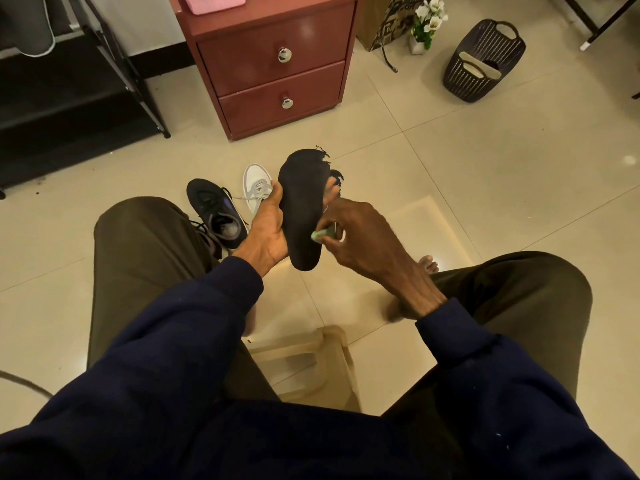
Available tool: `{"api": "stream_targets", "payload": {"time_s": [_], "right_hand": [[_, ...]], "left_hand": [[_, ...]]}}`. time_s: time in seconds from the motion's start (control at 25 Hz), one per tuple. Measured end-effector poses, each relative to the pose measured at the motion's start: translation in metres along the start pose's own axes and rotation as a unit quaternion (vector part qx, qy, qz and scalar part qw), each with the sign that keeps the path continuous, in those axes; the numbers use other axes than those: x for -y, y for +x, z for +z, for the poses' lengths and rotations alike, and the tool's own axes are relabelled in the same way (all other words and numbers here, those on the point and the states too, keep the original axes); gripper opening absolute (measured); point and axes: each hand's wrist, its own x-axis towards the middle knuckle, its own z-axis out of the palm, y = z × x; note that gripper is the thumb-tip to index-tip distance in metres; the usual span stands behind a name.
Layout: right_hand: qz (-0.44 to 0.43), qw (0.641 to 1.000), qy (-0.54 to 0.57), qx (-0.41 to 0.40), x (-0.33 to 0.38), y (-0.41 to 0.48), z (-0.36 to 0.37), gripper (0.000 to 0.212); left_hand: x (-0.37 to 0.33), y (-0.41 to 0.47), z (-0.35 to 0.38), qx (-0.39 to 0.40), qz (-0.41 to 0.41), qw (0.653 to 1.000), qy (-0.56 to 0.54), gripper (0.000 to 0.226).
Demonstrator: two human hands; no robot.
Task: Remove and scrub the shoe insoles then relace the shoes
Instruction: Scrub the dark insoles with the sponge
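Left hand (266, 226) grips the black insole (301, 209) by its edge, above the floor. Right hand (360, 237), fingers curled round a small green object (320, 234), presses it to the insole. Behind lie a black shoe (214, 209) and a white shoe (254, 178), then a red cabinet (277, 74).
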Motion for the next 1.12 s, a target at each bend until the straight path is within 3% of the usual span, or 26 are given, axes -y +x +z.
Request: {"api": "stream_targets", "payload": {"time_s": [0.08, 0.12, 0.24, 0.28, 0.44, 0.48, 0.64, 0.8, 0.88, 1.0, 1.12], "right_hand": [[0.033, 0.994, -0.056, -0.091, -0.01, 0.001, -0.002, 0.019], [0.025, 0.994, -0.05, -0.095, -0.009, 0.001, 0.0, 0.017], [-0.03, 0.999, 0.032, -0.005, 0.005, 0.002, 0.004, 0.01], [-0.019, 0.999, 0.027, -0.017, 0.0, 0.004, 0.004, 0.009], [0.116, 0.976, -0.033, -0.179, -0.043, 0.009, -0.014, 0.005], [0.112, 0.977, -0.017, -0.18, -0.042, 0.008, -0.016, 0.005], [0.007, 0.998, 0.053, -0.042, -0.017, 0.006, -0.008, 0.011], [0.123, 0.974, 0.001, -0.191, -0.043, 0.01, -0.024, 0.013], [0.101, 0.979, 0.019, -0.179, -0.043, 0.008, -0.025, 0.014], [0.041, 0.995, 0.049, -0.081, -0.03, 0.007, -0.016, 0.014], [0.127, 0.976, 0.002, -0.175, -0.049, 0.009, -0.024, 0.012]], "left_hand": [[0.003, 0.0, 0.002, -0.019, 0.02, 0.997, 0.075, 0.053], [0.005, 0.0, 0.003, -0.024, 0.016, 0.994, 0.11, 0.052], [0.009, 0.003, -0.002, -0.002, -0.019, 0.987, 0.159, 0.048], [0.009, 0.005, -0.004, 0.009, -0.034, 0.986, 0.161, 0.052], [0.016, 0.005, -0.006, 0.077, -0.065, 0.987, 0.125, 0.05], [0.015, 0.006, -0.006, 0.08, -0.062, 0.988, 0.12, 0.052], [0.01, 0.008, -0.01, 0.031, -0.032, 0.986, 0.16, 0.058], [0.01, 0.001, -0.004, 0.061, -0.02, 0.988, 0.138, 0.044], [0.011, 0.0, -0.005, 0.073, -0.027, 0.984, 0.158, 0.043], [0.014, 0.006, -0.009, 0.068, -0.012, 0.973, 0.221, 0.041], [0.014, 0.01, -0.013, 0.12, -0.022, 0.961, 0.25, 0.039]]}}
